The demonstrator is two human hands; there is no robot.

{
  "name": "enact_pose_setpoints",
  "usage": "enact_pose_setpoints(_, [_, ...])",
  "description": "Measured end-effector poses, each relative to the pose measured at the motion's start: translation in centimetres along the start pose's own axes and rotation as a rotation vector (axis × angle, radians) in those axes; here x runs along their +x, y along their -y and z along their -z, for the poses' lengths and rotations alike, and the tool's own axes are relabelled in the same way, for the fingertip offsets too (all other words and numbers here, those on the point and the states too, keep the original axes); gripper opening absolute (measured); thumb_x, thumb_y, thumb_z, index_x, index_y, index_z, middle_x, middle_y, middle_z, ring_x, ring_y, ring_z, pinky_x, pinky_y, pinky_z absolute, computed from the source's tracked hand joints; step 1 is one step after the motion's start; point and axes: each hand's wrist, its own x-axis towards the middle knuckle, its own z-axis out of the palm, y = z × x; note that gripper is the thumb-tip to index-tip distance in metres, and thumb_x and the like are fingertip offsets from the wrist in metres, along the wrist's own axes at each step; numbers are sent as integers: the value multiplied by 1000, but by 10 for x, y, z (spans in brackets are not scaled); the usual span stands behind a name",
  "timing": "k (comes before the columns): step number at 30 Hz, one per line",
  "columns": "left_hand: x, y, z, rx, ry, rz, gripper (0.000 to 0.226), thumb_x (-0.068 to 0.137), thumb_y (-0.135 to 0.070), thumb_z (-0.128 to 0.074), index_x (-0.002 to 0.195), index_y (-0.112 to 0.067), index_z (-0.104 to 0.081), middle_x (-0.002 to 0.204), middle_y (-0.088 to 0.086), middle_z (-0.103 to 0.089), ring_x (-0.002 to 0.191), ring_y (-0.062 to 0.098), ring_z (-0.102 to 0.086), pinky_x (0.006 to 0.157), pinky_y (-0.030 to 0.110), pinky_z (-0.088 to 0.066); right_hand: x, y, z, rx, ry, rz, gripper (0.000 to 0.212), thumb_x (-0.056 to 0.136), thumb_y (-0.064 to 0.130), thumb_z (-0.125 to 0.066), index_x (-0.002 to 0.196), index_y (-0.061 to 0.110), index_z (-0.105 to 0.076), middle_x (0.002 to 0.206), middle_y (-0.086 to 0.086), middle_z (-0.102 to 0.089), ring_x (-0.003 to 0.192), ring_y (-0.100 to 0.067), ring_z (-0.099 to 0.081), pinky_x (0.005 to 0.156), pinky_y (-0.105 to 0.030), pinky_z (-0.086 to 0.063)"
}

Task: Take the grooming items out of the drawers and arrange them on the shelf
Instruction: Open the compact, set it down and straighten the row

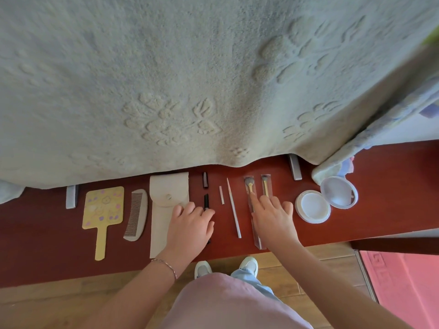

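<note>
A row of grooming things lies on a dark red shelf point(380, 186), just under the edge of a big pale blanket point(190, 79).

From the left there is a yellow hand mirror point(103, 211) with little flowers on it, then a gray comb point(136, 214), then a cream pouch point(166, 205) with a snap button. Next come a black cap point(205, 180) and a black pencil point(206, 201), a short white stick point(221, 195), and a long thin white stick point(234, 207). After that lie two makeup brushes in clear sleeves, one point(249, 186) beside the other point(264, 186). On the far right sits a round white compact point(313, 206) with its lid point(339, 192) open.

The left hand point(190, 226) lies flat, partly on the pouch and partly on the black pencil. Its fingers point(187, 207) are a little apart and hold nothing. A thin bracelet point(166, 265) is on that wrist.

The right hand point(273, 219) rests on the brush sleeves. Its fingers point(253, 200) are spread, and one fingertip presses on the left brush.

Below the shelf are a wood floor point(47, 305) and two white shoes point(248, 265).
</note>
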Motion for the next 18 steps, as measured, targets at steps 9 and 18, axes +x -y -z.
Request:
enact_pose_setpoints(9, [3, -1, 2, -26, 29, 45, 24, 68, -32, -76, 90, -24, -73, 69, -5, -70, 73, 20, -64, 64, 35, -48, 9, 4, 5, -4, -109, -25, 74, 45, 27, -92, 112, 10, -66, 85, -4, -67, 77, -25, -64, 63, -43, -51])
enact_pose_setpoints(18, [0, 3, 3, -18, 2, 58, 30, 70, -30, -75, 99, -22, -71, 72, -3, -70, 74, 21, -64, 64, 33, -46, -6, -14, -3, 154, 30, 4, 61, 93, 7, -46, 146, 8, -18, 156, -8, -16, 134, -24, -29, 109, -32, -32])
